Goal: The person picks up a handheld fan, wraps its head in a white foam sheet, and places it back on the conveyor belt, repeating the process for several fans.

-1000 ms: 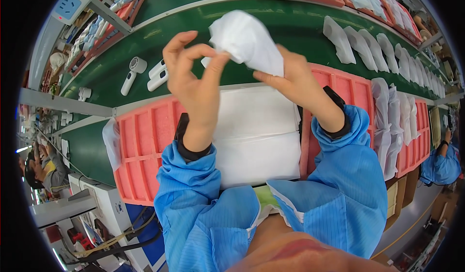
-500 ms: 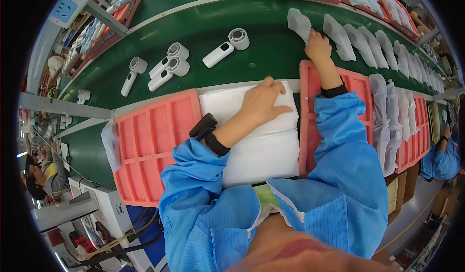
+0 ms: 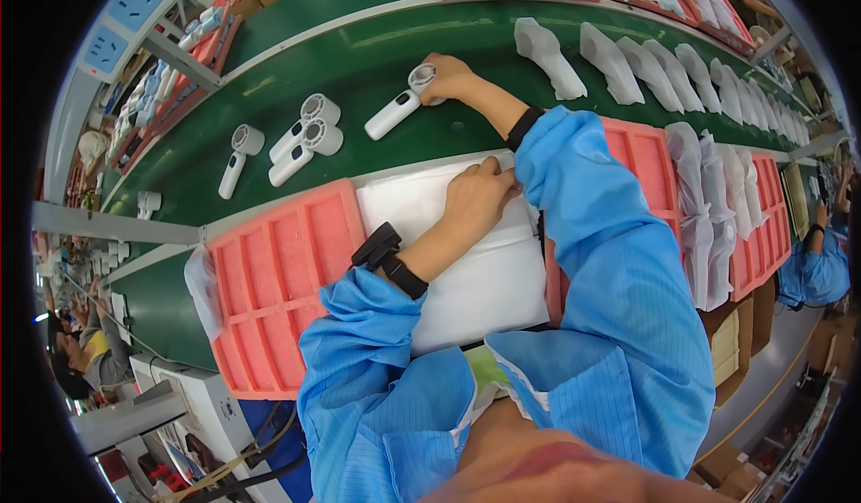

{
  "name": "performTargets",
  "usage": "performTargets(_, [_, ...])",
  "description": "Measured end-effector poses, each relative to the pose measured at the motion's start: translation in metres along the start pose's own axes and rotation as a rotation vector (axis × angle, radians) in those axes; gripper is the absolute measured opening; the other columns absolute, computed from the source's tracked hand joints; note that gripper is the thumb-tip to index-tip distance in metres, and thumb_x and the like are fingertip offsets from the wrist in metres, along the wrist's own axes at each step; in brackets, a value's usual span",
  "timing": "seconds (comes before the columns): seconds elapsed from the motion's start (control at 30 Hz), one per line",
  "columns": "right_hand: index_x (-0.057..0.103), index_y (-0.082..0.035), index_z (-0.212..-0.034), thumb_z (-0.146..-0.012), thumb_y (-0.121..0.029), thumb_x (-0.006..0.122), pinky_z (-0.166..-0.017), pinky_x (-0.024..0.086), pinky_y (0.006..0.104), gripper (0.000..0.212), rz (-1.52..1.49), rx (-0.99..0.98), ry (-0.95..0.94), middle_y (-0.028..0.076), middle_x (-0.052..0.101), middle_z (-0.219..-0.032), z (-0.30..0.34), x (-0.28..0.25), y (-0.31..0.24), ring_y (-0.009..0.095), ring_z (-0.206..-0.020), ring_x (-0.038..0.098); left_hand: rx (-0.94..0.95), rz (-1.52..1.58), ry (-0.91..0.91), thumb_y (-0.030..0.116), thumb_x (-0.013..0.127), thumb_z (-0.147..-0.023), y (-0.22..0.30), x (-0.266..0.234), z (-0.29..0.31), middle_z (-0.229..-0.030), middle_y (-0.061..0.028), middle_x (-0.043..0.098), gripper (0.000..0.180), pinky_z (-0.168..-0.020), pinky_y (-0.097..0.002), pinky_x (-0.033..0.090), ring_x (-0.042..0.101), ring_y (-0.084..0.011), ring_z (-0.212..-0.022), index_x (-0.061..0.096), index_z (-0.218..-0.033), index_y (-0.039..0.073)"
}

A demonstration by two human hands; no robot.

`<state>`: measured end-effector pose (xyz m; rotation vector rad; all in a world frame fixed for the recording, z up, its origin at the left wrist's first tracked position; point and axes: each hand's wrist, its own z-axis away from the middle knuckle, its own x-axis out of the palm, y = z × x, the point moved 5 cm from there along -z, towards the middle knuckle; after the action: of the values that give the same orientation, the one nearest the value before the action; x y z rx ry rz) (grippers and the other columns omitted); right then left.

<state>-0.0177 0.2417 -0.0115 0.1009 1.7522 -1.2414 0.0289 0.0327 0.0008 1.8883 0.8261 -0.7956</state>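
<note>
One hand, the right (image 3: 448,80), has its fingers (image 3: 439,60) curled around the round head of a white handheld fan (image 3: 392,115) lying on the green table (image 3: 377,55); from where I stand, I cannot tell whether they are clamped. The left hand (image 3: 475,200) rests on a stack of white sheets (image 3: 484,288), its fingers bent, though whether they pinch one is hidden. Just now the right hand has come over from the nearest wrapped piece (image 3: 549,59), so I judge that one finished with and the bare fan taken up instead. Farther left lie more bare fans (image 3: 233,173); to the right, a row of wrapped pieces (image 3: 610,62).
</note>
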Motion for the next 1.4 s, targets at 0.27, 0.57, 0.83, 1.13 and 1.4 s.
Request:
performTargets(0.27, [0.058,-0.001,-0.112,-0.060,-0.015,0.085,-0.061,0.049,0.0249,0.061,-0.572,-0.031,0.094,0.005,0.063,-0.094,0.112,-0.117,-0.067,0.013,-0.079,0.061,-0.212,0.420,-0.087,0.012,0.070,-0.078,-0.037,-0.033,-0.003,-0.078,-0.0098,0.058,0.007,-0.058,-0.0337,0.047,0.059,-0.0231,-0.066,0.066,-0.083,0.012])
performTargets(0.57, [0.058,-0.005,-0.111,-0.059,-0.010,0.084,-0.073,0.048,0.0268,0.058,-0.440,-0.521,0.307,0.003,0.062,-0.093,0.195,-0.200,-0.074,0.012,-0.086,0.060,-0.378,1.024,-0.004,0.012,0.064,-0.089,-0.035,-0.110,-0.019,-0.081,0.0006,0.061,0.007,-0.053,-0.0227,0.040,0.053,-0.0077,-0.062,0.063,-0.089,0.005])
performTargets(0.83, [0.055,-0.004,-0.115,-0.055,-0.009,0.083,-0.083,0.047,0.0319,0.066,-0.100,-0.634,0.139,0.010,0.055,-0.107,0.178,-0.107,-0.124,0.025,-0.095,0.059,-0.382,1.208,0.482,0.016,0.059,-0.094,-0.014,-0.142,-0.012,-0.081,0.0002,0.061,0.010,-0.060,-0.0222,0.042,0.055,-0.0085,-0.069,0.059,-0.096,0.006])
performTargets(1.13, [0.051,-0.004,-0.126,-0.063,-0.005,0.078,-0.076,0.051,0.0362,0.069,0.047,-0.558,0.319,0.012,0.053,-0.112,0.180,-0.077,-0.135,0.032,-0.094,0.059,-0.156,0.613,0.529,0.004,0.065,-0.086,-0.004,-0.144,0.003,-0.085,-0.0039,0.062,0.004,-0.058,-0.0254,0.044,0.058,-0.0118,-0.068,0.064,-0.090,0.004])
performTargets(1.4, [0.050,-0.002,-0.119,-0.069,-0.007,0.077,-0.075,0.051,0.0332,0.057,-0.113,-0.366,0.412,0.012,0.055,-0.106,0.169,-0.084,-0.112,0.024,-0.093,0.060,0.079,0.184,0.667,-0.006,0.069,-0.071,0.030,-0.142,-0.004,-0.093,-0.0098,0.060,0.031,-0.060,-0.0290,0.051,0.061,-0.0194,-0.068,0.065,-0.100,0.003])
